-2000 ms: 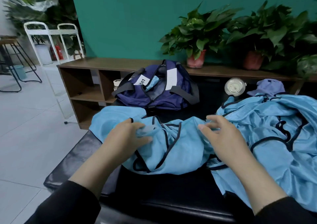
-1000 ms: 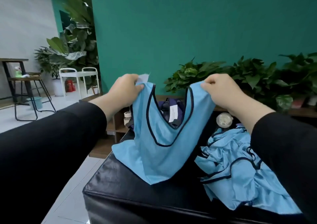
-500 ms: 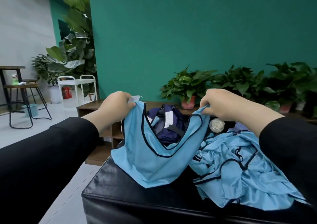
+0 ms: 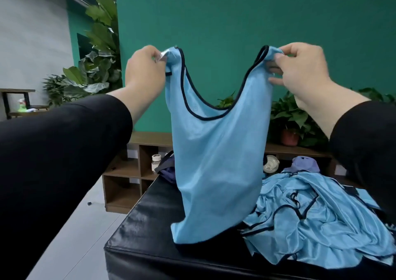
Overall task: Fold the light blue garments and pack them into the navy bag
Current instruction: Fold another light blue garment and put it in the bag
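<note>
Left hand (image 4: 145,69) and right hand (image 4: 300,69) fingers pinch the vest's (image 4: 216,161) shoulder straps.

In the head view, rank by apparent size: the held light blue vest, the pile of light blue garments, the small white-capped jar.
1. Held light blue vest; nearness inflates it.
2. Crumpled pile of light blue garments, close behind, so unsure.
3. Small white-capped jar.

The vest (image 4: 216,168) hanging below the fingers (image 4: 276,65) hides nearly all of the bag (image 4: 166,171); only a dark strap and corner show. The pile (image 4: 321,221), below the right fingers, runs off the right edge. The bench (image 4: 145,236) is cut off at the bottom edge.
</note>
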